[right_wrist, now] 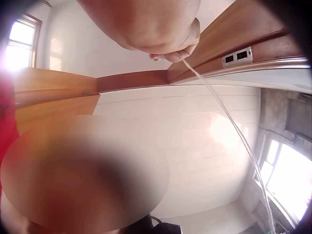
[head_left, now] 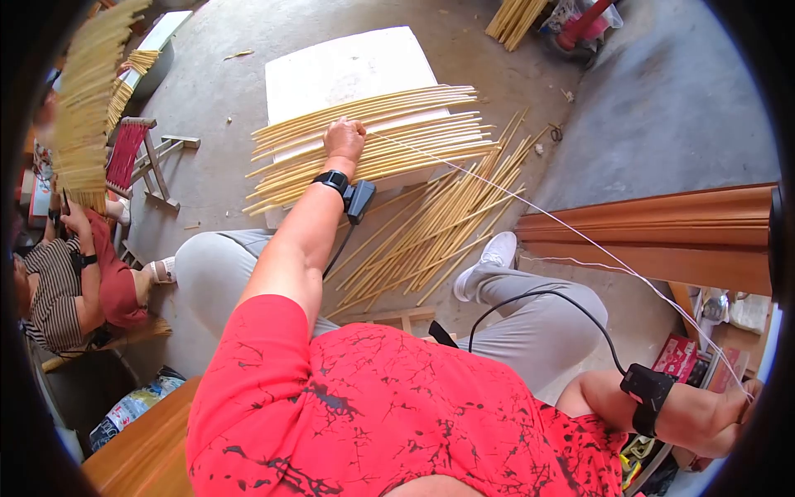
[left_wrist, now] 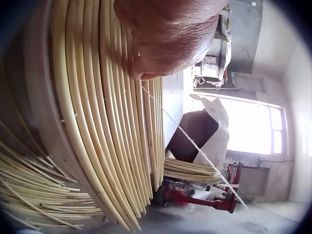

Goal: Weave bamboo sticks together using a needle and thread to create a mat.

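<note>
Yellow stalks (head_left: pixel 431 150) lie side by side across a white board (head_left: pixel 348 66). The left hand (head_left: pixel 344 139) is over the middle of the row, fingers curled, pinching the white string (head_left: pixel 497 187) at the stalks. In the left wrist view, that hand (left_wrist: pixel 168 39) rests against the stalks (left_wrist: pixel 92 97), with the string (left_wrist: pixel 185 134) running from its fingertips. Far out at the lower right, the right hand (head_left: pixel 729 418) grips the string's other end. The right wrist view shows the string (right_wrist: pixel 234 124) leaving the curled fingers of that hand (right_wrist: pixel 156 29).
Loose stalks (head_left: pixel 447 228) are piled on the floor beside the board. A wooden panel (head_left: pixel 646 236) stands at the right, below the string. Another person (head_left: pixel 62 286) sits at the left near a red-seated stool (head_left: pixel 128 153). Another stalk bundle (head_left: pixel 517 21) lies at the top.
</note>
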A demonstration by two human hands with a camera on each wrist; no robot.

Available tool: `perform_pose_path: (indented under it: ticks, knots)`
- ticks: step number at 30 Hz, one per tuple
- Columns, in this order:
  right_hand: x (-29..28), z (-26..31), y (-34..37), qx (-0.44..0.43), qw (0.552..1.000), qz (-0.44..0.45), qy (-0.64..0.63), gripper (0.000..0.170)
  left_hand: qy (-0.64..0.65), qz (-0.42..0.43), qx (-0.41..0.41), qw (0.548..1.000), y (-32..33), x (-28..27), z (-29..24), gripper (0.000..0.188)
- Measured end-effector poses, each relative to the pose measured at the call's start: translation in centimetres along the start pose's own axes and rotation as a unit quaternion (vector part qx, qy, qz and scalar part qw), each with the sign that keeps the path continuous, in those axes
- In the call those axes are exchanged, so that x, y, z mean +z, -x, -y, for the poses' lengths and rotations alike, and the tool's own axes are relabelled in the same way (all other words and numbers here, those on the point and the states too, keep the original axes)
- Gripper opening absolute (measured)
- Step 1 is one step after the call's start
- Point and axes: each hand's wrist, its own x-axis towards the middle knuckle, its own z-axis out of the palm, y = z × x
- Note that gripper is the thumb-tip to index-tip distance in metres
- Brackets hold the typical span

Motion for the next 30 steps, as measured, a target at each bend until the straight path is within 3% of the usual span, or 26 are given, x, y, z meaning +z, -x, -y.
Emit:
perform_pose_path:
  ticks: [1, 2, 3, 7, 9, 12, 14, 21, 30]
  knots:
    - [-0.3, 0.0, -0.5, 0.0, 1.0, 0.001, -0.003, 0.012, 0.0, -0.007, -0.004, 1.0, 0.0, 0.0, -0.1, 0.007]
    - [-1.1, 0.0, -1.3, 0.041, 0.98, 0.078, -0.177, 0.007, 0.0, -0.013, -0.008, 1.0, 0.0, 0.0, -0.1, 0.007]
    - [-1.4, -0.1, -1.7, 0.081, 0.923, 0.153, -0.345, 0.005, 0.0, -0.014, -0.01, 1.0, 0.0, 0.0, -0.1, 0.007]
    - [0.3, 0.9, -0.2, 0.068, 0.957, 0.065, -0.273, 0.015, -0.006, -0.002, -0.016, 1.0, -0.2, 0.0, -0.2, 0.006]
    - [-0.3, -0.2, 0.5, 0.159, 0.912, 0.085, -0.368, 0.006, -0.015, 0.003, -0.014, 1.0, 0.0, -0.2, -0.1, 0.006]
    - [-1.7, -2.2, 2.3, 0.288, 0.813, 0.107, -0.494, 0.017, 0.034, -0.031, 0.024, 0.999, -0.2, -0.6, 0.3, 0.007]
    - [1.3, -1.4, 6.9, 0.439, 0.738, 0.176, -0.481, 0.015, 0.043, -0.027, 0.026, 0.998, -0.8, -1.3, 0.5, 0.01]
    - [5.4, -3.8, 17.8, 0.501, 0.745, 0.305, -0.318, 0.017, -0.038, -0.031, 0.099, 0.994, -1.8, -1.4, 0.4, 0.004]
    - [6.1, -5.4, 23.0, 0.556, 0.72, 0.331, -0.252, 0.011, -0.061, -0.054, 0.164, 0.983, -1.7, -0.3, 1.2, 0.008]
